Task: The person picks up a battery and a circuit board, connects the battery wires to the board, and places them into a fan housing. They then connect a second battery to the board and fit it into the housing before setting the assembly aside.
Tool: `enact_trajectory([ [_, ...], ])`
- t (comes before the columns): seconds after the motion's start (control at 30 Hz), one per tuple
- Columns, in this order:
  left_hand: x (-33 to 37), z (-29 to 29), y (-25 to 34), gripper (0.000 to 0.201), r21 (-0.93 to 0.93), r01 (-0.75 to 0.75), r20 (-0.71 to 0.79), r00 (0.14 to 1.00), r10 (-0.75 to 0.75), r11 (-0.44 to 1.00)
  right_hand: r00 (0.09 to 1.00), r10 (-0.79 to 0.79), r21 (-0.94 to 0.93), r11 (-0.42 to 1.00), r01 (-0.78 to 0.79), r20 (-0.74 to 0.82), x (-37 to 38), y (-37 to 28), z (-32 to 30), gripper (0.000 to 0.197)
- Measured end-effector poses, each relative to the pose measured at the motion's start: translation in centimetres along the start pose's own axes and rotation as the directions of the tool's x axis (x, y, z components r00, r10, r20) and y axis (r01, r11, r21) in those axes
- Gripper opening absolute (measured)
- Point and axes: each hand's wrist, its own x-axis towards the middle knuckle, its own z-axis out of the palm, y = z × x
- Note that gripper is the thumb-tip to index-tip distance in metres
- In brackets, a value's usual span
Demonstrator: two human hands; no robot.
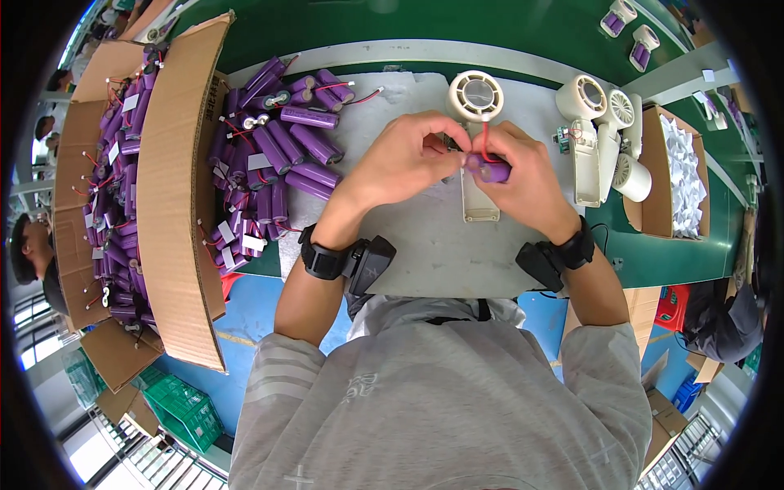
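My right hand [527, 175] is closed around a purple cylindrical battery [492, 171], held over a white handheld fan housing [480, 209]. Red wire [485, 140] runs from beside the battery up toward the round fan head [476, 96]. The fingertips of my left hand [408, 159] are pinched close to the battery's left end. A small dark green circuit board [452, 143] shows between the left thumb and fingers; the fingers partly hide it. Both hands nearly meet above the housing's open handle, which lies on a grey work mat [408, 261].
At left, purple batteries with wires [286, 147] lie heaped beside a cardboard box [175, 196] filled with more. To the right are several white fan housings [585, 155] and a carton with white folded packing [682, 180]. A green crate [181, 408] stands on the floor.
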Motion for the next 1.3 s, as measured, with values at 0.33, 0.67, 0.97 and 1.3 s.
enact_trajectory([
  [0.33, 0.2, -0.2, -1.2, 0.012, -0.042, -0.081, -0.036, 0.996, 0.08, 0.996, 0.957, 0.279, 0.271, 0.93, -0.248, -0.08, 0.0, -0.3, -1.5, 0.014],
  [0.67, 0.2, -0.5, 0.6, 0.025, -0.146, -0.002, -0.021, 1.0, -0.001, 0.989, 0.994, -0.016, 0.069, 0.997, 0.024, -0.112, -0.2, 0.5, -0.5, 0.011],
  [0.97, 0.4, -0.4, -0.3, 0.032, -0.13, -0.061, -0.083, 0.995, 0.05, 0.99, 0.997, -0.077, -0.095, 0.993, 0.073, -0.03, -0.5, 0.4, -0.7, 0.007],
  [1.3, 0.5, -0.6, -0.2, 0.023, -0.057, -0.02, -0.048, 0.999, 0.017, 0.998, 0.994, -0.007, -0.026, 1.0, 0.004, -0.111, -0.2, 0.2, -0.3, 0.007],
])
